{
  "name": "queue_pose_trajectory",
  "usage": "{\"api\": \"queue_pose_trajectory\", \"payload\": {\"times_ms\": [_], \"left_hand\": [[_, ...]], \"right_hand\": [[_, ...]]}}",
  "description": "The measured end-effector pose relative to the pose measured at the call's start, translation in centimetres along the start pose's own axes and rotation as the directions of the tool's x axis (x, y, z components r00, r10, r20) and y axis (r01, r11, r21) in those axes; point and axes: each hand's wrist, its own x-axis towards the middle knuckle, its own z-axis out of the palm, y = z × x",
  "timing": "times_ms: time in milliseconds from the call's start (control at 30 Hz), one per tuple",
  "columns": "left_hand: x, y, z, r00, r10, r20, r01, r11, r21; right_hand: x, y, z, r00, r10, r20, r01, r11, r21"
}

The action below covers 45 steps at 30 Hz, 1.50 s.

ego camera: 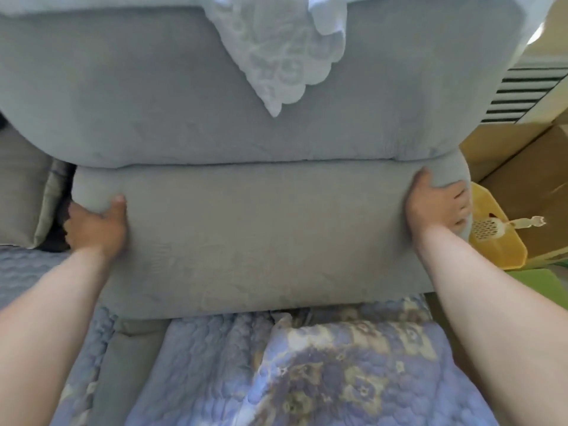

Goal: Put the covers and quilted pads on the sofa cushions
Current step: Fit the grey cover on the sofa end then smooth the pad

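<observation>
A large grey covered sofa cushion stands on edge in front of me, raised above the seat. My left hand grips its left corner, thumb on the front face. My right hand grips its right corner, fingers wrapped round the side. Behind it rises the grey sofa back cushion with a white lace cloth draped over its top. Below the held cushion lies a blue quilted pad with a floral pattern spread on the seat.
A grey pillow leans at the far left, above another blue quilted pad. To the right stand a yellow plastic litter box with a scoop, cardboard boxes and a vented white unit.
</observation>
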Motion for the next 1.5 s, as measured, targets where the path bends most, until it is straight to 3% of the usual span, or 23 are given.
{"api": "queue_pose_trajectory", "payload": {"times_ms": [133,233,333,467,533,667,767,900,967,1033,1067,1100,1133,1200,1267,1333,1400,1433,1500], "left_hand": [[5.8,-3.7,0.0,0.986,-0.096,0.138,0.109,0.99,-0.087],[3.3,-3.5,-0.7,0.996,-0.063,0.07,0.07,0.992,-0.106],[-2.1,-5.5,-2.6,0.997,-0.066,0.029,0.071,0.974,-0.215],[-8.2,-9.6,-9.2,0.977,-0.204,0.07,0.215,0.932,-0.292],[-8.5,-11.9,-13.1,0.939,-0.342,-0.03,0.282,0.819,-0.5],[-5.5,-13.8,-23.4,0.908,-0.391,-0.15,0.222,0.753,-0.62],[-2.7,-17.0,-32.1,0.841,-0.463,-0.281,0.187,0.735,-0.652],[3.3,-27.2,-43.8,0.755,-0.516,-0.405,0.113,0.71,-0.695],[8.7,-34.1,-48.1,0.639,-0.56,-0.527,0.076,0.728,-0.681],[12.9,-41.4,-50.4,0.63,-0.6,-0.493,0.113,0.699,-0.706],[13.9,-43.2,-50.6,0.6,-0.607,-0.521,0.106,0.706,-0.701],[14.7,-44.5,-49.6,0.614,-0.624,-0.484,0.111,0.675,-0.73],[14.0,-43.9,-47.3,0.693,-0.579,-0.43,0.191,0.723,-0.664],[7.9,-36.2,-42.0,0.886,-0.408,-0.218,0.29,0.857,-0.426],[2.7,-31.6,-35.9,0.972,-0.226,0.06,0.234,0.95,-0.208],[0.0,-29.3,-30.4,0.956,-0.137,0.26,0.15,0.988,-0.031],[-0.8,-28.0,-26.7,0.94,-0.155,0.304,0.146,0.988,0.053],[-0.6,-27.5,-25.4,0.943,-0.161,0.291,0.148,0.987,0.066],[-0.7,-26.0,-23.5,0.955,-0.207,0.215,0.2,0.978,0.054]], "right_hand": [[2.5,1.4,-0.3,0.999,0.017,0.048,-0.018,1.0,0.007],[2.1,2.1,-2.0,0.995,-0.023,0.101,0.022,1.0,0.009],[-0.2,4.7,-4.3,1.0,0.006,0.017,-0.007,0.996,0.093],[-6.9,8.8,-9.7,0.991,0.099,-0.085,-0.073,0.961,0.266],[-10.5,8.2,-12.4,0.994,0.048,-0.096,-0.014,0.946,0.325],[-19.3,2.2,-15.4,0.998,-0.041,-0.039,0.054,0.903,0.426],[-27.8,-1.9,-14.0,0.994,-0.092,0.057,0.058,0.901,0.43],[-40.1,-5.4,-8.5,0.969,-0.153,0.194,0.052,0.895,0.444],[-46.2,-6.9,-5.7,0.952,-0.175,0.253,0.042,0.889,0.457],[-52.7,-8.2,-2.9,0.918,-0.231,0.322,0.074,0.898,0.434],[-56.2,-8.7,-1.6,0.891,-0.266,0.367,0.088,0.896,0.436],[-60.0,-9.0,-0.3,0.856,-0.301,0.421,0.094,0.891,0.445],[-63.8,-9.0,1.3,0.803,-0.346,0.485,0.114,0.889,0.444],[-70.3,-8.4,4.8,0.591,-0.453,0.667,0.224,0.887,0.404],[-72.5,-8.2,7.6,0.342,-0.475,0.811,0.372,0.861,0.347],[-69.5,-9.1,8.9,0.17,-0.521,0.836,0.491,0.78,0.387],[-63.6,-9.2,9.1,0.031,-0.55,0.834,0.627,0.661,0.413],[-60.0,-8.5,8.9,0.017,-0.541,0.841,0.694,0.612,0.379],[-51.4,-5.3,7.8,0.124,-0.468,0.875,0.798,0.571,0.192]]}}
